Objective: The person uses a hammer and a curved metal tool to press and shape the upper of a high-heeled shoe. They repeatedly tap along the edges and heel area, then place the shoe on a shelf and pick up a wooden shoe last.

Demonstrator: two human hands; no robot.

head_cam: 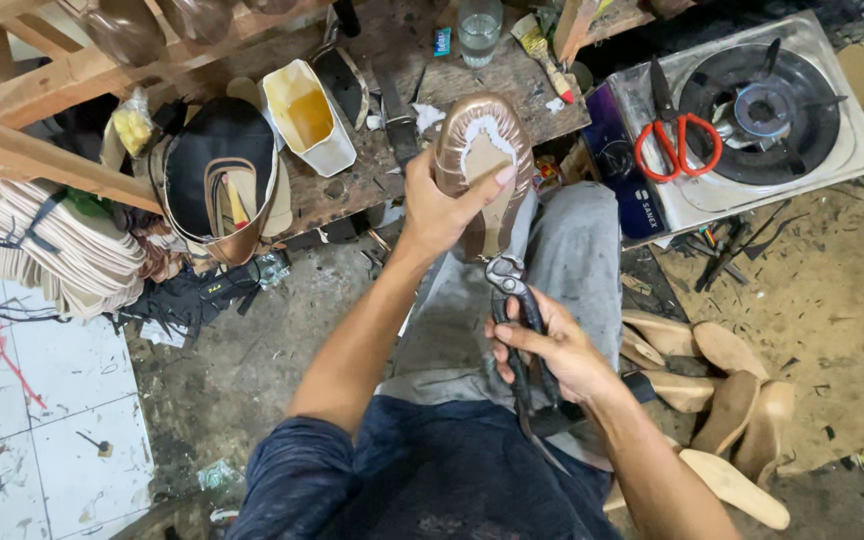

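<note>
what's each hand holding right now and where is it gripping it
The left hand grips a bronze shoe upper on its last around the middle, thumb across the sole side. The right hand holds the pincers by their handles.

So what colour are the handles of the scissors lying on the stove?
Red, on the scissors atop the stove; clear in the head view.

Even, moderately bright overhead light; soft shadows; sharp centre focus; wide-angle distortion bends edges; no notable glare.
</note>
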